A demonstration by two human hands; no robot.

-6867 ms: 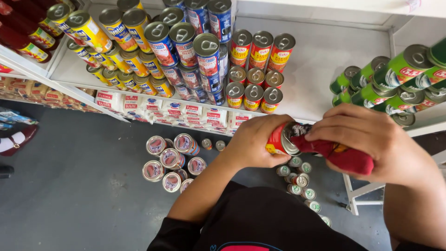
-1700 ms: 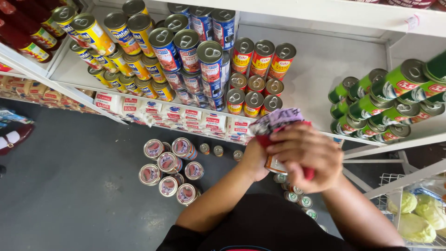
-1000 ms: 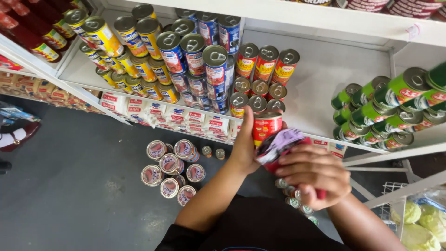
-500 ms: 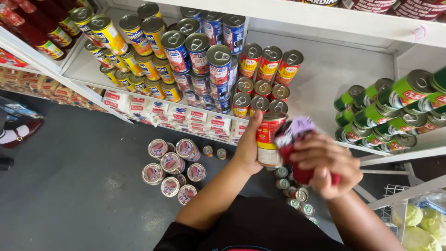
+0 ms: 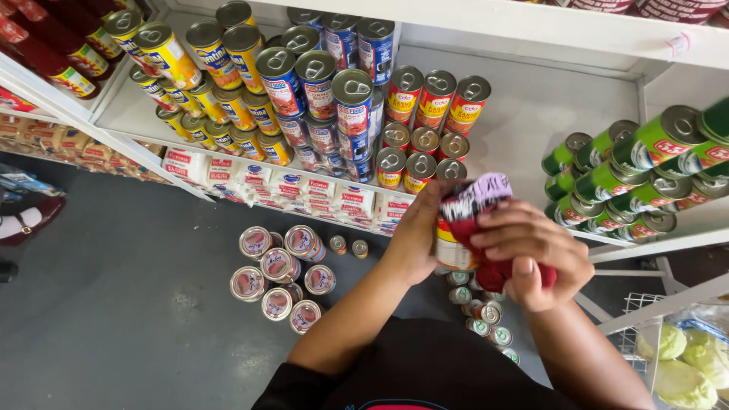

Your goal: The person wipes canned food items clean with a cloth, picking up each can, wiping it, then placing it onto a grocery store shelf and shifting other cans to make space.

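Red-labelled can (image 5: 451, 247) upright in front of white shelf (image 5: 531, 129), long axis vertical. I see my left hand (image 5: 416, 239) clamped round its left side; right hand (image 5: 531, 254) presses red cloth (image 5: 478, 212) on its top and right side. Loose cans on floor (image 5: 277, 269) below, left.

The cloth (image 5: 486, 228) is red with a purple-and-white patterned end. The can (image 5: 453, 244) behind it shows red, yellow and white bands. On the white shelf (image 5: 547, 114), far left cans (image 5: 220, 53) are yellow, middle cans (image 5: 334, 83) blue with red labels, the next cans (image 5: 437, 99) red and yellow, right cans (image 5: 645, 152) green with red marks. The floor (image 5: 114, 304) is grey, the sleeve (image 5: 425, 372) black, the cabbages (image 5: 683, 357) pale green.
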